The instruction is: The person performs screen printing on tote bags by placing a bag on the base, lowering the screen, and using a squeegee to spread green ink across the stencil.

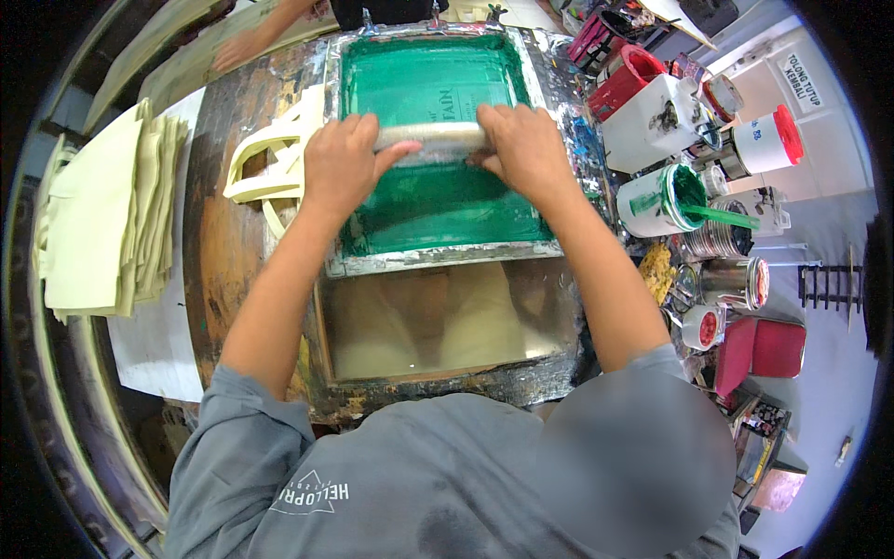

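My left hand [345, 163] and my right hand [529, 154] grip opposite ends of a squeegee [430, 137], which lies crosswise over a screen-printing frame [447, 255]. Green ink coats the mesh [438, 224], and part of a printed design shows in it beyond the squeegee. The squeegee's blade edge is not plainly visible. Pale yellow fabric with a loop handle [270, 172] sticks out from the left of the frame, beside my left wrist. A shiny brown board [438, 321] lies between the frame and my body.
A stack of pale yellow fabric bags [102, 210] stands at left on a white sheet [154, 345]. Along the right edge crowd a tub of green ink [652, 203], a white jerrycan [652, 121], a red container [624, 84] and several cans. Another person's arm [270, 28] reaches in at the top.
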Motion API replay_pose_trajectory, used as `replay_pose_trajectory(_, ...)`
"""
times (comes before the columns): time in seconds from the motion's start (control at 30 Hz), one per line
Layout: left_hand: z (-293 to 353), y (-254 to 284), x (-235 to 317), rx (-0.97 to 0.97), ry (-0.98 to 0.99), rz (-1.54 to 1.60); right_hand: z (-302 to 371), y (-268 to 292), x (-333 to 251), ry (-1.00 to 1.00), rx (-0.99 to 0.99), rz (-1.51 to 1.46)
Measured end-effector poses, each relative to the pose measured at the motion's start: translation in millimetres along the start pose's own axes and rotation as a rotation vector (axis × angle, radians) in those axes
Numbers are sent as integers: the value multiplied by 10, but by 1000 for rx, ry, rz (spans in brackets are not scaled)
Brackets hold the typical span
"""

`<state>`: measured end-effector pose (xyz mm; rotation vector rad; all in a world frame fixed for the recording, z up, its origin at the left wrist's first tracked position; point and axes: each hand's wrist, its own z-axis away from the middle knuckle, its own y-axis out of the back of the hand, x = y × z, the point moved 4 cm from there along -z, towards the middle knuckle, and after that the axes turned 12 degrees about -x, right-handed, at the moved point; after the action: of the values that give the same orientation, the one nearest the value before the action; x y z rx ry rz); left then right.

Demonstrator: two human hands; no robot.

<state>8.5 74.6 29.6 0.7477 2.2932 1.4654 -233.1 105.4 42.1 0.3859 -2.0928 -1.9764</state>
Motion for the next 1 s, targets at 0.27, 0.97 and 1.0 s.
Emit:
replay_pose_trajectory(0.27, 628, 376, 419, -92, 49, 88, 738, 114, -396, 11, 53, -66)
replay_pose_trajectory(0.97, 1559, 526, 21, 94, 519, 829, 1014, 716, -603, -80, 264, 14)
replay_pose_trajectory(1.0, 1444, 583, 26, 216, 522, 975, 922, 854, -578, -73, 361, 64)
